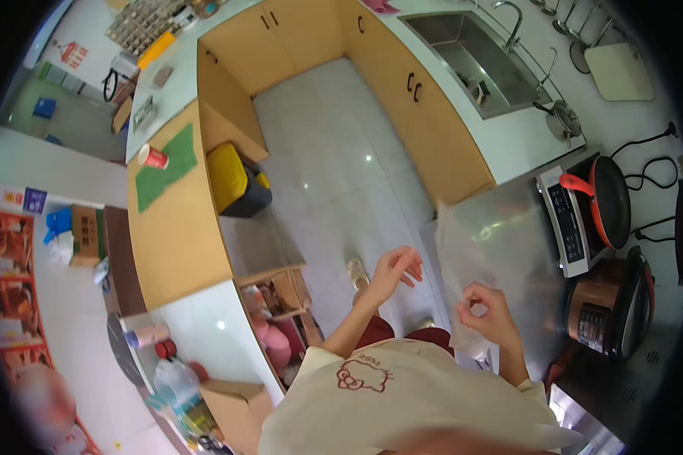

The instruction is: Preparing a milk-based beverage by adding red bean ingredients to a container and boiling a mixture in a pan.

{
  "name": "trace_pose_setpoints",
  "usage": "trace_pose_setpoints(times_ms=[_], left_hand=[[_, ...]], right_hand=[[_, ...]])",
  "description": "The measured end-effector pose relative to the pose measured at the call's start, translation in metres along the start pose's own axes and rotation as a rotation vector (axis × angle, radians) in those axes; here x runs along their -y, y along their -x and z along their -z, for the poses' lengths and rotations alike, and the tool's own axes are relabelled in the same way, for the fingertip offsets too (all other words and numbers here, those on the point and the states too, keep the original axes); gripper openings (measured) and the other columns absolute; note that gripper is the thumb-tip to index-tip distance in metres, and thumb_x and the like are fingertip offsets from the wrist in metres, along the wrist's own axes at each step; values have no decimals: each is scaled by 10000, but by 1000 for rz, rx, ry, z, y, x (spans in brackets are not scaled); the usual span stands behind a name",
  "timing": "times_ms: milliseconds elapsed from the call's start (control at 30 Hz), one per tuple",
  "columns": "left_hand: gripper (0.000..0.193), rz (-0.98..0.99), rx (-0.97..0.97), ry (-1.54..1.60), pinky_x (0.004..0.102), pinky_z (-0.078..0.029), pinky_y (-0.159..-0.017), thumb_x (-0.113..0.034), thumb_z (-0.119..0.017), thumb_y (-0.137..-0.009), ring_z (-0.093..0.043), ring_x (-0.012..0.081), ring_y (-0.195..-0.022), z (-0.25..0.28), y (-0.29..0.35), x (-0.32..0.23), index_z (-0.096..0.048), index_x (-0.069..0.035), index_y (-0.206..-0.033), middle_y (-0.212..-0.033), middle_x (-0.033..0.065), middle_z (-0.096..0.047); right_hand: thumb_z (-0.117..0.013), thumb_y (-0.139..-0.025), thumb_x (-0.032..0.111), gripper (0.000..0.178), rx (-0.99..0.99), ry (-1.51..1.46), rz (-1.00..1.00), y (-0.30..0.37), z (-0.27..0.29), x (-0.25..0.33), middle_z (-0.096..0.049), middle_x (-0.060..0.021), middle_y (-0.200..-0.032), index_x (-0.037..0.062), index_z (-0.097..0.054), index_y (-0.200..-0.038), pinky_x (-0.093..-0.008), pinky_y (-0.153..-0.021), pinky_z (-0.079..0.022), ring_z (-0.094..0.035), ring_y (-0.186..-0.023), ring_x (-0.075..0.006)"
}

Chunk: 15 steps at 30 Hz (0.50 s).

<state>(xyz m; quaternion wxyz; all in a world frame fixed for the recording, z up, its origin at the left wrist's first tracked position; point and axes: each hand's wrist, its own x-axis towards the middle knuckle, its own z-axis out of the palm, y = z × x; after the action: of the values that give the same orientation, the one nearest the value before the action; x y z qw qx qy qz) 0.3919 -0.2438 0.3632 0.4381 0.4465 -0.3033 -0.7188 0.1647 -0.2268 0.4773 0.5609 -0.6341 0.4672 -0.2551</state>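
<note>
My right hand (489, 309) is closed in a pinch on a thin clear plastic bag (463, 254). The bag hangs and spreads beside the steel counter (508, 227), partly over its near edge. Its exact outline is hard to make out against the metal. Over the floor, left of the bag, my left hand (399, 271) is held up with its fingers loosely apart and nothing in them.
An induction cooker (563, 220) with a red frying pan (598, 203) and a brown electric cooker (607, 307) stand at right. Beyond is a sink (478, 64). To the left are a paper cup (153, 157) on a green cloth (165, 171), a yellow-lidded bin (230, 178) and an open drawer (288, 292).
</note>
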Motion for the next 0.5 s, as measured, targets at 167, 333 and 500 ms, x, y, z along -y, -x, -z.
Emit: trace_pose_setpoints(times_ms=[167,333,500], left_hand=[[369,17,92,-168,273,-537,-574,-325,-493,-927,-654,192,-751,61,-19,-116,-586,12,-1046,-898,90,-627],[320,10,-25,86,270,-532,-566,-277,-512,-928,-664,196,-802,161,-65,-178,-595,17,-1024,-932,108,-628],[298,-244,-204,-5,242,-515,-525,-254,-511,-930,-608,131,-618,257,-135,-238,-604,29,-946,-814,92,-622]], right_hand=[[-643,-750,11,100,39,95,-6,-105,-59,58,-547,-31,-651,13,-549,-782,-244,-574,-447,-539,-589,-102],[-660,-765,43,98,69,269,177,-215,-95,101,-567,-67,-655,13,-576,-806,-259,-557,-444,-567,-581,-127],[-675,-782,85,133,201,279,154,-351,-124,130,-568,-60,-656,5,-574,-817,-270,-564,-451,-570,-583,-155]])
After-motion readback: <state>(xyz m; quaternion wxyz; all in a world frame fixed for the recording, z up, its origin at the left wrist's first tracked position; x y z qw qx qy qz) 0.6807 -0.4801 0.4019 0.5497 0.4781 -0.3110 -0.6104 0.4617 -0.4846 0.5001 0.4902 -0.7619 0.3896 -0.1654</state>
